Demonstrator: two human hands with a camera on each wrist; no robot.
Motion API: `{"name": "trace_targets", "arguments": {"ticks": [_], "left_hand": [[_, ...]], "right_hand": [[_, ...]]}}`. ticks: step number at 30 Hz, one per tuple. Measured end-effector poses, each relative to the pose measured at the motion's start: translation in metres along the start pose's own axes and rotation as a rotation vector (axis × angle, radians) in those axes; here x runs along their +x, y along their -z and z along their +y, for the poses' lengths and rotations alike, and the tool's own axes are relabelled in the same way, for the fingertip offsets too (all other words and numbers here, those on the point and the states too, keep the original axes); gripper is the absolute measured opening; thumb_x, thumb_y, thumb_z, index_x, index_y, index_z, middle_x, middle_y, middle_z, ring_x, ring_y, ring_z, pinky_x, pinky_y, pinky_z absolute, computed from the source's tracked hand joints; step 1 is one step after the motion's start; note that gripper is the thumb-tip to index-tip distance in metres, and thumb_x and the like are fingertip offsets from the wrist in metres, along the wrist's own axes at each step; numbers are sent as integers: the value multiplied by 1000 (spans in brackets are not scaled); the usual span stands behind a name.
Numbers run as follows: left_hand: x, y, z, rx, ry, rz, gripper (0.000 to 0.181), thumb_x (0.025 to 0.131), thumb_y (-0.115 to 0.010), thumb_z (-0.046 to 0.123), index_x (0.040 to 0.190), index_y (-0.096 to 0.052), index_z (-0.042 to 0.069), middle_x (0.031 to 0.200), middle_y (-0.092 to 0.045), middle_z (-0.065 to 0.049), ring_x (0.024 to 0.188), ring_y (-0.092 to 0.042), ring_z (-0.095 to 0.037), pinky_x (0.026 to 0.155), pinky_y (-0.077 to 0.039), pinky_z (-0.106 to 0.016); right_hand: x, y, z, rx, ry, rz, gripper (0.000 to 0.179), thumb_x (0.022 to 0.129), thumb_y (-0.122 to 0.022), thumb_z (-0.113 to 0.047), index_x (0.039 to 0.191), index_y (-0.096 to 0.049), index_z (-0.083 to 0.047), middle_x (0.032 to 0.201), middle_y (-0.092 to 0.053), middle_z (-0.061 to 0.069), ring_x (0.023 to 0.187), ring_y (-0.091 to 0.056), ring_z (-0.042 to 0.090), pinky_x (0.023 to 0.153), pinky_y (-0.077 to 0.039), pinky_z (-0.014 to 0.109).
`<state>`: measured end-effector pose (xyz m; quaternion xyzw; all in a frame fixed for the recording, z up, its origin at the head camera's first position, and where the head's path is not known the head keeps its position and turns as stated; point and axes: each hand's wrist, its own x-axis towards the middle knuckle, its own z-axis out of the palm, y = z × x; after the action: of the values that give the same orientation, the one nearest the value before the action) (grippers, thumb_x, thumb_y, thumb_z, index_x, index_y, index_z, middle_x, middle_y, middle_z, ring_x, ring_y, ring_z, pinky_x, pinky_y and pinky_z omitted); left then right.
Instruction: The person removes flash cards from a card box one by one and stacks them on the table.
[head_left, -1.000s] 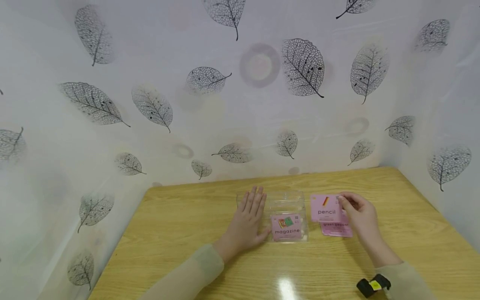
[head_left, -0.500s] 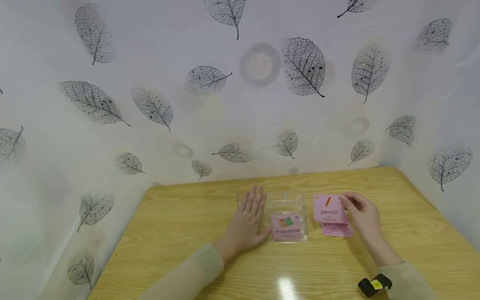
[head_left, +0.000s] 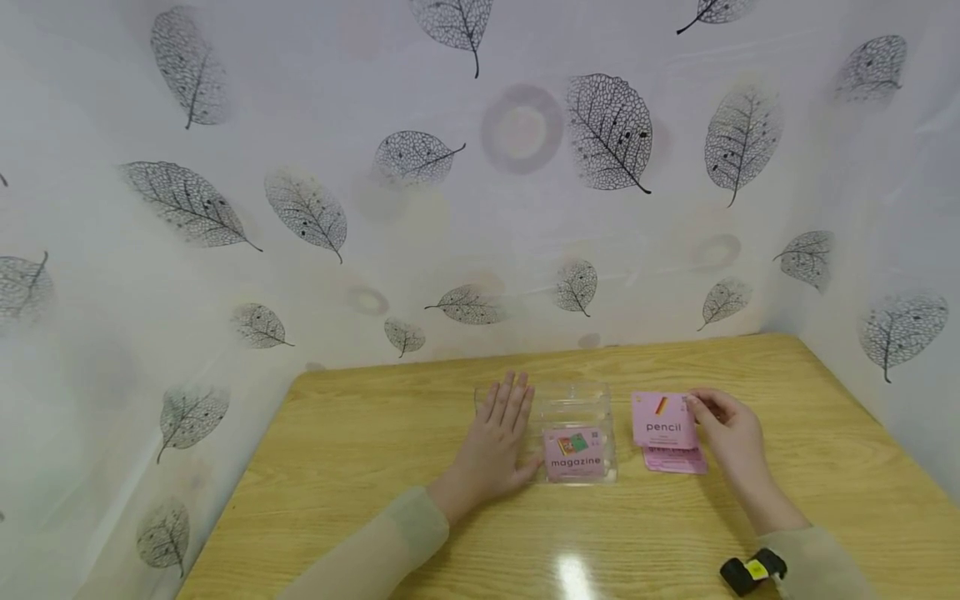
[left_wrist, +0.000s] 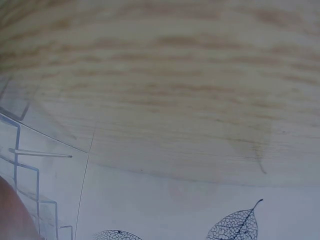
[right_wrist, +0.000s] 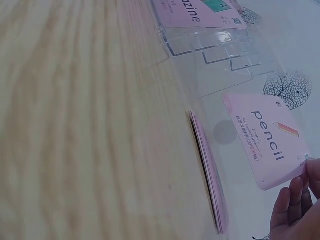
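My right hand (head_left: 729,429) pinches the right edge of a pink card printed "pencil" (head_left: 663,427). In the right wrist view this pencil card (right_wrist: 270,142) hangs above a small stack of pink cards (right_wrist: 209,172) on the table. From the head, that stack (head_left: 675,462) shows partly under it, its "green pepper" print mostly covered. My left hand (head_left: 491,442) lies flat with straight fingers on the left part of a clear plastic card holder (head_left: 573,408). A pink "magazine" card (head_left: 575,455) rests in the holder's front slot, beside my left thumb.
The wood-grain table (head_left: 360,450) reaches back to a pale wall covering (head_left: 450,233) printed with dark leaves. A black strap (head_left: 752,572) with a yellow patch is at the right wrist. Transparent stepped tiers of the holder (right_wrist: 210,55) show in the right wrist view.
My right hand has moved slightly right and lower with the pencil card, which now covers more of the green pepper card. My left hand keeps its place on the holder.
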<state>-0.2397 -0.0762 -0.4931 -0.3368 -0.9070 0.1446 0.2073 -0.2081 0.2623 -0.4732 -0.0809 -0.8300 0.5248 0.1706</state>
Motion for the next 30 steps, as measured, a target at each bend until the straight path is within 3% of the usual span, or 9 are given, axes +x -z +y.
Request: {"name": "trace_targets", "arguments": {"ticks": [10, 18, 25, 30], "left_hand": [[0, -1, 0, 0, 2, 2, 97, 86, -24, 66, 149, 2, -4, 156, 6, -24, 144, 5, -40, 118, -1, -48], [1, -2, 0, 5, 4, 11, 98, 86, -24, 67, 149, 4, -4, 156, 0, -24, 144, 5, -40, 118, -2, -47], [0, -2, 0, -8, 5, 10, 99, 86, -26, 66, 148, 5, -4, 156, 7, -24, 144, 5, -39, 118, -2, -47], [0, -5, 0, -18, 6, 32, 97, 87, -24, 66, 149, 3, -4, 156, 7, -23, 144, 5, -39, 118, -2, -47]], "right_hand": [[1, 1, 5, 2, -12, 8, 36, 95, -56, -26, 114, -61, 4, 85, -59, -21, 75, -54, -8, 65, -50, 11], [2, 4, 12, -21, 7, 20, 34, 94, -56, -26, 111, -63, 4, 88, -64, -9, 75, -52, -9, 63, -48, 7], [1, 5, 14, -35, 16, 1, 34, 94, -57, -25, 109, -63, 4, 81, -57, -21, 73, -50, -8, 60, -48, 9], [0, 8, 16, -71, -2, -36, 37, 96, -52, -29, 115, -62, 2, 90, -58, -14, 77, -49, -7, 63, -48, 9]]}}
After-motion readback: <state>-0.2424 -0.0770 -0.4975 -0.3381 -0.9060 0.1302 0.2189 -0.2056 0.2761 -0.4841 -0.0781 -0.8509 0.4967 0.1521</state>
